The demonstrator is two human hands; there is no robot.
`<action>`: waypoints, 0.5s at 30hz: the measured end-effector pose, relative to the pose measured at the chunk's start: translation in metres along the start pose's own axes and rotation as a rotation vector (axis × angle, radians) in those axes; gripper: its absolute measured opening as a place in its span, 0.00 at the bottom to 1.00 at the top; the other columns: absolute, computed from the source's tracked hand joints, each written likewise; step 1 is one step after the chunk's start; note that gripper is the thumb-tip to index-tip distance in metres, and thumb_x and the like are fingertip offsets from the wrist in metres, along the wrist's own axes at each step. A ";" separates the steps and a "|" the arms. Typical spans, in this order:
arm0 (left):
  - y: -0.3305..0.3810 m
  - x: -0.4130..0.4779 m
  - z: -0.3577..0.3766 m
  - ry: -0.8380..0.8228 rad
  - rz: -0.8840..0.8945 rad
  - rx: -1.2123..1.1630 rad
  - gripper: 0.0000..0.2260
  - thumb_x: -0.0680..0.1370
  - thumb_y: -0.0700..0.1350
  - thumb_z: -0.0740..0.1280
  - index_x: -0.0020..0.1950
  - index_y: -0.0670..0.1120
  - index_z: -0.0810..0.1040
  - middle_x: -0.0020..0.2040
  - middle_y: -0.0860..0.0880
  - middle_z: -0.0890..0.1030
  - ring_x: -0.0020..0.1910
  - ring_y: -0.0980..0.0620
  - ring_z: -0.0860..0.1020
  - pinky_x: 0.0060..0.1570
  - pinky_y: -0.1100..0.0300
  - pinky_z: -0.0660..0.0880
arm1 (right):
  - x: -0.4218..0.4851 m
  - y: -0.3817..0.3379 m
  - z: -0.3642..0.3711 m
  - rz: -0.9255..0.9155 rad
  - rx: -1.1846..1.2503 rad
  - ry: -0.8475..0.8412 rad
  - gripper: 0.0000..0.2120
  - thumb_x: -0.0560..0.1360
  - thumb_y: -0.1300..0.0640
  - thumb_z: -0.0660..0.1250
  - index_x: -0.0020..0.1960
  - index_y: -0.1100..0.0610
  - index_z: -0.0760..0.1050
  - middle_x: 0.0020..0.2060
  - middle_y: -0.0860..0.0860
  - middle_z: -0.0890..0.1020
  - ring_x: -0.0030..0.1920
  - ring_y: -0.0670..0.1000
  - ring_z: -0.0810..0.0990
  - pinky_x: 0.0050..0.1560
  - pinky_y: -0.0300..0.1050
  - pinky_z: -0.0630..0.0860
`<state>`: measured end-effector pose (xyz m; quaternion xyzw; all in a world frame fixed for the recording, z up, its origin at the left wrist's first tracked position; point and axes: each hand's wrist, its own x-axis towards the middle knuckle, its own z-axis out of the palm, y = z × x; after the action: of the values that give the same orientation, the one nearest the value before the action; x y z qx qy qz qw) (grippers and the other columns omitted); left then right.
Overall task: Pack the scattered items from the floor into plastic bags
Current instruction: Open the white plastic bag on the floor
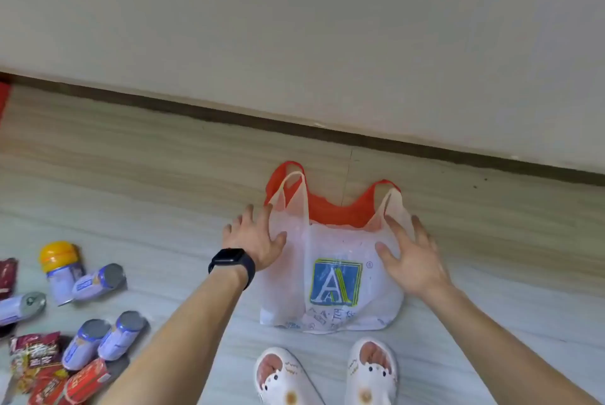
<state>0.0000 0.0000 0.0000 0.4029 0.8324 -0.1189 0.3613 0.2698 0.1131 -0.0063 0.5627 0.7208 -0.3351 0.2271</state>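
Observation:
A white plastic bag [330, 277] with a blue and yellow "A" logo lies flat on the floor, on top of an orange-red plastic bag [330, 210] whose handles stick out behind it. My left hand [253, 236], with a black watch on the wrist, hovers with spread fingers at the white bag's left handle. My right hand [409, 257] is spread at the bag's right handle. Neither hand holds anything. Scattered at the lower left lie several lavender cans [98, 280], a bottle with a yellow cap [60, 269] and red snack packets [49, 368].
A wall with a dark baseboard [294, 125] runs just behind the bags. My two feet in white slippers [324, 372] stand right in front of the bags. A red object [4, 100] shows at the far left edge.

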 end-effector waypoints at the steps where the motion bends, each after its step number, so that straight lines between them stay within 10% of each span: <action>1: 0.002 0.019 0.011 0.019 -0.026 -0.066 0.34 0.77 0.64 0.59 0.79 0.54 0.52 0.78 0.42 0.56 0.73 0.40 0.62 0.69 0.47 0.62 | 0.021 0.002 0.009 0.027 0.012 0.041 0.33 0.78 0.36 0.57 0.79 0.38 0.47 0.80 0.57 0.45 0.78 0.63 0.51 0.75 0.55 0.55; 6: 0.005 0.069 0.053 0.006 -0.100 -0.468 0.42 0.75 0.52 0.70 0.79 0.50 0.45 0.67 0.38 0.73 0.61 0.36 0.75 0.58 0.49 0.73 | 0.085 0.013 0.041 0.292 0.230 0.108 0.49 0.74 0.38 0.66 0.79 0.49 0.36 0.73 0.64 0.66 0.71 0.65 0.67 0.69 0.56 0.67; 11: -0.005 0.017 0.031 0.036 -0.177 -0.625 0.29 0.76 0.44 0.67 0.75 0.51 0.61 0.54 0.42 0.79 0.54 0.40 0.78 0.46 0.58 0.71 | 0.039 0.001 0.031 0.317 0.404 0.163 0.26 0.77 0.55 0.65 0.71 0.60 0.61 0.60 0.65 0.79 0.59 0.67 0.77 0.55 0.53 0.74; 15: -0.020 -0.061 -0.028 0.066 -0.268 -0.815 0.30 0.76 0.47 0.69 0.76 0.55 0.62 0.49 0.45 0.78 0.50 0.43 0.77 0.50 0.57 0.73 | -0.049 -0.048 -0.014 0.177 0.476 0.172 0.26 0.79 0.55 0.64 0.74 0.52 0.61 0.60 0.61 0.80 0.57 0.67 0.78 0.52 0.51 0.73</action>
<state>-0.0042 -0.0352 0.0604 0.1193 0.8674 0.1865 0.4456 0.2371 0.0842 0.0484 0.6876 0.5862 -0.4248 0.0548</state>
